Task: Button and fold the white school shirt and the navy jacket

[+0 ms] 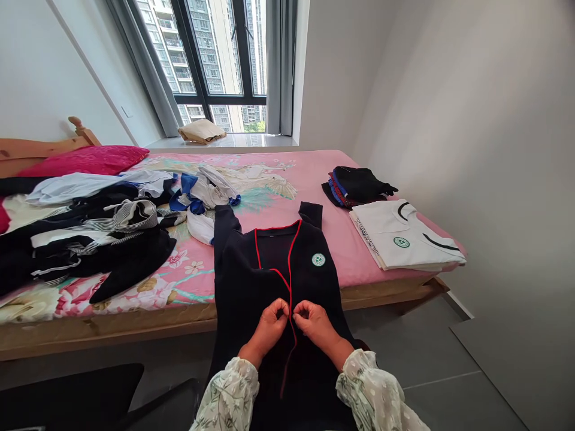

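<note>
Black cloth with red edging makes the cardigan [265,287], which lies with its upper part on the pink bed [314,160], while its lower part comes over the bed's edge toward the person. The left hand [271,322] and the right hand [315,323] are near each other at the front opening. In each hand the grip is clamped on the cardigan by the red edge, thumb and finger together; what lies between the fingertips is too small to tell. A round badge [318,260] is on the chest. On the left side of the bed there is a loose heap of clothes [103,239]; on the right, folded dark clothes [359,185] lie just beside folded white clothes [386,230].
</note>
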`<action>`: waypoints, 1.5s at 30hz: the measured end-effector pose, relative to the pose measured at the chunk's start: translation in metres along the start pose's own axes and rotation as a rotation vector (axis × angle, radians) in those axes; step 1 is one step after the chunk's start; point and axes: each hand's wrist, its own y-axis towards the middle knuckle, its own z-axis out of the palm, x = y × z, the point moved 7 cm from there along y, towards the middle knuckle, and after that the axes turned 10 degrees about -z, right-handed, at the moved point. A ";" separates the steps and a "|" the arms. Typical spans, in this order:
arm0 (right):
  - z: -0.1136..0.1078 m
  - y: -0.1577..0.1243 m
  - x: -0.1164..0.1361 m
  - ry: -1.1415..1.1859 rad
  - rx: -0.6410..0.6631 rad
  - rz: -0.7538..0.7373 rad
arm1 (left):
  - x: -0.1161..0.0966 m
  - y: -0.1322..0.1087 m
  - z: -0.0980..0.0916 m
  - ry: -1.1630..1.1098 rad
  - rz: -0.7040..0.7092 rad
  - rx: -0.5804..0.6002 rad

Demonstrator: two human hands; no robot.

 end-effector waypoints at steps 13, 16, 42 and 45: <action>0.006 -0.005 0.013 0.039 -0.023 -0.101 | 0.016 0.005 -0.004 -0.295 -0.197 -0.107; 0.001 -0.004 0.012 0.052 -0.066 -0.096 | 0.013 0.005 -0.005 -0.326 -0.200 -0.076; 0.011 -0.012 0.023 -0.167 -0.028 0.007 | 0.020 -0.003 -0.006 -0.413 -0.240 -0.098; 0.012 -0.010 0.025 -0.175 -0.037 -0.016 | 0.020 -0.004 -0.006 -0.407 -0.248 -0.101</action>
